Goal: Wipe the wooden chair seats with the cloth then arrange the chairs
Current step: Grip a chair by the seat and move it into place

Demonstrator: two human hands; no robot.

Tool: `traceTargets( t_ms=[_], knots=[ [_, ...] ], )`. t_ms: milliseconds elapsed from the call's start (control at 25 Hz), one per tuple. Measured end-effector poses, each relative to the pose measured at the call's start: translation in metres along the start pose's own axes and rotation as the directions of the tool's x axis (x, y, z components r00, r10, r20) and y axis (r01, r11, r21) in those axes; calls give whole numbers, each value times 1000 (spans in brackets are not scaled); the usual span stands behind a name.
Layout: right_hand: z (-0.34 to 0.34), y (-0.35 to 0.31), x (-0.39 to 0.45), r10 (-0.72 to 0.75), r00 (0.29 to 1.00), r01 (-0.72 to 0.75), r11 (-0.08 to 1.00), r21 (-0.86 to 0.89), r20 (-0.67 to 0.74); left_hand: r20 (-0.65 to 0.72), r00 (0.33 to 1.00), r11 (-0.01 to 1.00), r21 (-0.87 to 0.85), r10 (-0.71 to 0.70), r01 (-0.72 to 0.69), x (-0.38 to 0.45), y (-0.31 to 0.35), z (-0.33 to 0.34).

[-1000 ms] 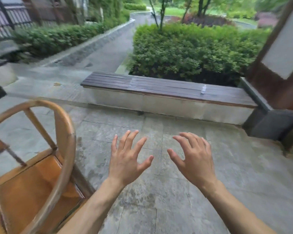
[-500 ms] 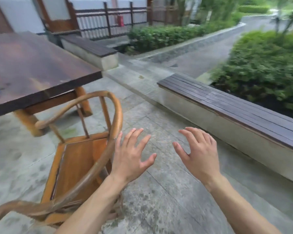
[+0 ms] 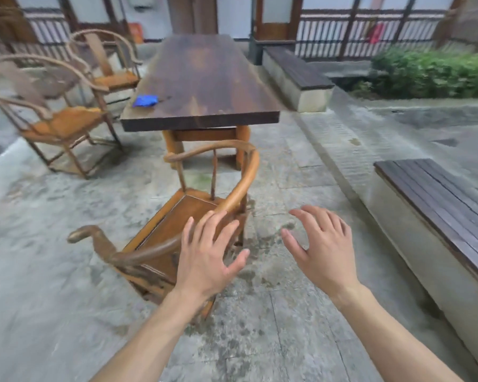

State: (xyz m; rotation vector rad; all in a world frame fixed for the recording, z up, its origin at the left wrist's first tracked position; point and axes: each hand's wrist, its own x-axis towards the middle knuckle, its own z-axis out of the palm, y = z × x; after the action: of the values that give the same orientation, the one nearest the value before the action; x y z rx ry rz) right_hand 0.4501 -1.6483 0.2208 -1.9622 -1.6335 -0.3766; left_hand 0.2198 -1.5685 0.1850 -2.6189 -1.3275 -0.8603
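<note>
A round-backed wooden chair [image 3: 177, 216] stands just in front of me, its curved back rail toward my hands. My left hand [image 3: 207, 252] hovers open over that rail with fingers spread, holding nothing. My right hand [image 3: 320, 244] is open too, held over the paving to the right of the chair. A blue cloth [image 3: 145, 100] lies near the left edge of the long dark wooden table [image 3: 204, 78]. Two more wooden chairs, one nearer [image 3: 58, 117] and one farther back [image 3: 111, 70], stand left of the table.
A slatted bench on a stone base [image 3: 439, 205] runs along my right. Another bench [image 3: 298, 70] sits beyond the table's right side, with a hedge [image 3: 431, 73] and a dark railing [image 3: 342, 31] behind. The paving is wet stone.
My view has swung left from the bench and hedge to the table and chairs. Both hands stay open in front of me, the left now over the near chair's back rail.
</note>
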Motion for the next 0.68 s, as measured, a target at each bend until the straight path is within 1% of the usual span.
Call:
traceTargets(
  t_ms=[120,200,240,400,560,680],
  knots=[
    [29,-10,29,-90,992,85,994,61,84,-22,991,990,51,-133,134,-2,-18,5],
    [45,-15,48,-163,979,153,985,85,126,-59,970,968,64,-238,241,4,-31,8],
    [49,-15,55,-188,973,177,980,92,136,-67,961,960,64,-267,271,6,-35,8],
    [69,-10,87,-201,961,177,975,137,191,-50,942,938,91,-331,334,10,-51,14],
    [99,-10,107,-255,933,214,961,177,254,-50,893,885,114,-448,451,-6,-59,23],
    [122,-1,108,-286,916,211,939,271,280,-87,855,849,101,-512,519,-19,-52,33]
  ],
)
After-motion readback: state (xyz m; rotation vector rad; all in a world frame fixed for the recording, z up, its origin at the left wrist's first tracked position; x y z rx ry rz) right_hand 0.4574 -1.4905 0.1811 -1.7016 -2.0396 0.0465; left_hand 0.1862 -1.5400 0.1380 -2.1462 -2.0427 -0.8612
